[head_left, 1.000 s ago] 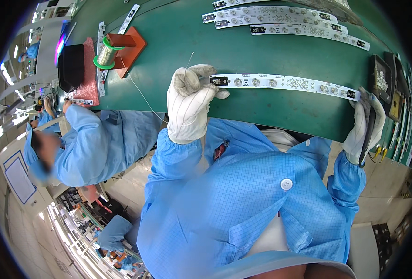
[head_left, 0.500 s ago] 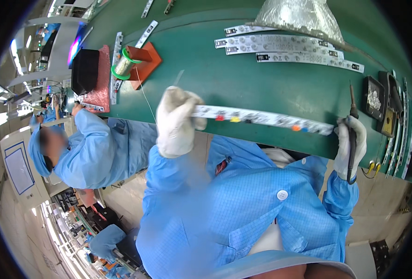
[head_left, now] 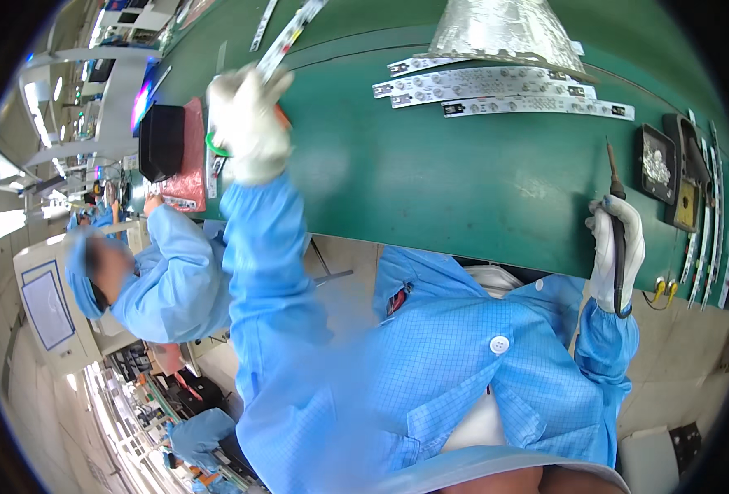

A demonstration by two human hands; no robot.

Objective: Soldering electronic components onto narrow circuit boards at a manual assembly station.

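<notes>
My left hand (head_left: 253, 123), in a white glove, is at the far left of the bench. Its fingers are closed on one end of a narrow white LED circuit strip (head_left: 292, 37), which slants up and away with small coloured parts on it. Behind that hand a solder spool is mostly hidden; its green rim (head_left: 214, 145) and a bit of its orange stand (head_left: 282, 116) show. My right hand (head_left: 616, 247), also gloved, grips a soldering iron (head_left: 618, 188) at the bench's near right, tip pointing up and away.
Several LED strips (head_left: 537, 106) lie at the back beside a foil-covered cone (head_left: 504, 37). At right stand a black tray of silvery bits (head_left: 655, 165) and an iron holder (head_left: 686, 206), with more strips beyond. A black bin (head_left: 161, 142) and a co-worker (head_left: 158, 272) are at left.
My left hand has moved left and away with the strip, swinging it from crosswise to pointing away, over the spool. My right hand stays nearly in place with the iron, off the strip's end.
</notes>
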